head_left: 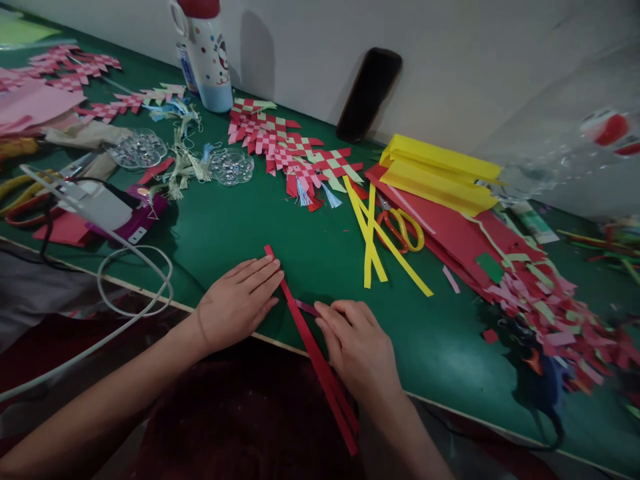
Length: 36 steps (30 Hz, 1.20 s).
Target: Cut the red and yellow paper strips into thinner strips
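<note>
partly, the left hand (239, 308) hides a red strip (311, 343).

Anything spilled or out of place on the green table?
Mostly the right end: loose paper scraps heaped untidily, with a stray red square and pink strip lying apart. At left, a white cable loops over the front edge, a possible snag. No damage visible on the red strip under the left hand.
</note>
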Each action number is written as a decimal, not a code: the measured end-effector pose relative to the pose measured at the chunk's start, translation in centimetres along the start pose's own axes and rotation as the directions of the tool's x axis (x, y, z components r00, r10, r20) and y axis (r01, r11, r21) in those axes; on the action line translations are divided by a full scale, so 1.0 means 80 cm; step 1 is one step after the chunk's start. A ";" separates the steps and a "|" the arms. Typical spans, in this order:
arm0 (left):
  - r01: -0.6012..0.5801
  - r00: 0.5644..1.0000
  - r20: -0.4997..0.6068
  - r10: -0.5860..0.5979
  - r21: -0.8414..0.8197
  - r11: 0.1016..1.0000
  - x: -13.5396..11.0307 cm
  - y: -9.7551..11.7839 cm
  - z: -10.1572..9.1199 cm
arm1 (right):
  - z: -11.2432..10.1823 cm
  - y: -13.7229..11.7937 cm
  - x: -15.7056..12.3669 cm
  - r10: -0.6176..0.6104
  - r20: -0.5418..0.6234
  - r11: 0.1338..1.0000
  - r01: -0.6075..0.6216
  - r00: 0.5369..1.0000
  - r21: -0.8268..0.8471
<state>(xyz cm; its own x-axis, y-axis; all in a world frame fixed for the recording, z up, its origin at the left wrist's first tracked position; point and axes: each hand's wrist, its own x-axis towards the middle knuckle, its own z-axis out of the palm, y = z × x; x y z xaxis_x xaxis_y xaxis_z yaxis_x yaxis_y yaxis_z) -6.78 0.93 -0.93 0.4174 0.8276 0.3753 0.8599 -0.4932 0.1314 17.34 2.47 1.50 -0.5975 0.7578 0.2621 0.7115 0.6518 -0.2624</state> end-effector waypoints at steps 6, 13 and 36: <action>-0.028 1.000 -0.007 0.028 0.020 0.999 -0.001 -0.001 -0.001 | -0.001 0.001 0.000 0.044 -0.012 0.999 -0.044 0.999 0.013; -0.008 1.000 0.014 0.008 0.010 1.000 -0.001 0.000 -0.002 | 0.002 0.002 0.004 0.033 -0.011 0.999 -0.033 0.999 0.005; 0.025 1.000 0.017 -0.024 -0.079 0.997 0.000 0.000 -0.002 | 0.006 0.010 0.023 0.036 -0.004 0.999 -0.036 0.999 0.019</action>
<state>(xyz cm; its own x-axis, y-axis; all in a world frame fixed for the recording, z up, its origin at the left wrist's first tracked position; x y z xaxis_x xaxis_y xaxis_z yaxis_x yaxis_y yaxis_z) -6.85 0.93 -0.76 0.4013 0.8436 0.3568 0.8445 -0.4916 0.2126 16.64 4.37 1.32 -0.5700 0.7807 0.2561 0.7254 0.6246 -0.2895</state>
